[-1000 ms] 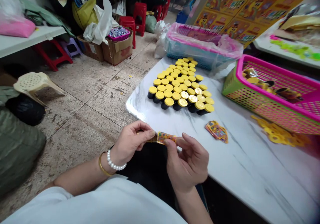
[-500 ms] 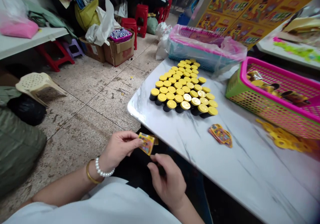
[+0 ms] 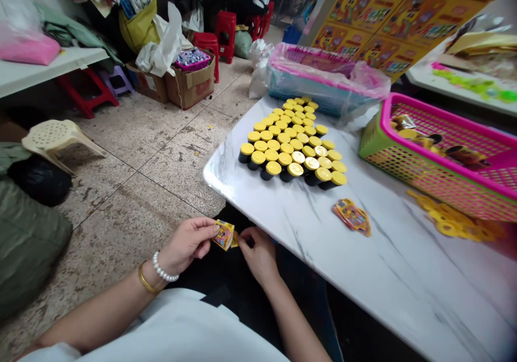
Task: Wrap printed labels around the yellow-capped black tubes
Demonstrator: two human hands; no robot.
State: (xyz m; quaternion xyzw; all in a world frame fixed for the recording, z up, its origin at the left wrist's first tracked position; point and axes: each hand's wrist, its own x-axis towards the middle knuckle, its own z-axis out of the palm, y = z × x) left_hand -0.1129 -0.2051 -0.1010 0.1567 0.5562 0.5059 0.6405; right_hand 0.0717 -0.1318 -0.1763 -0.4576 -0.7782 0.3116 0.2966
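Note:
Above my lap, my left hand (image 3: 191, 243) pinches a small yellow printed card (image 3: 223, 235) with a colourful cartoon design. Another yellow piece (image 3: 235, 239) shows just behind its right edge, and the thumb and forefinger of my right hand (image 3: 258, 254) are closed on it. Whether the two pieces are joined, I cannot tell. On the white marbled table (image 3: 283, 211) lies a small pile of printed cut-outs (image 3: 352, 216). Behind it stand rows of black tubs with yellow lids (image 3: 291, 141), packed close together.
A pink and green basket (image 3: 440, 152) holds dark and yellow pieces, with yellow rings (image 3: 448, 219) before it. Farther back are a plastic-covered basket (image 3: 323, 82) and stacked printed cartons (image 3: 388, 22). To the left are a cream stool (image 3: 54, 134) and cardboard boxes (image 3: 189, 84).
Both hands have come lower and to the left, off the table edge. The card now faces up in my left hand. My right hand came away, then closed on the yellow piece behind it.

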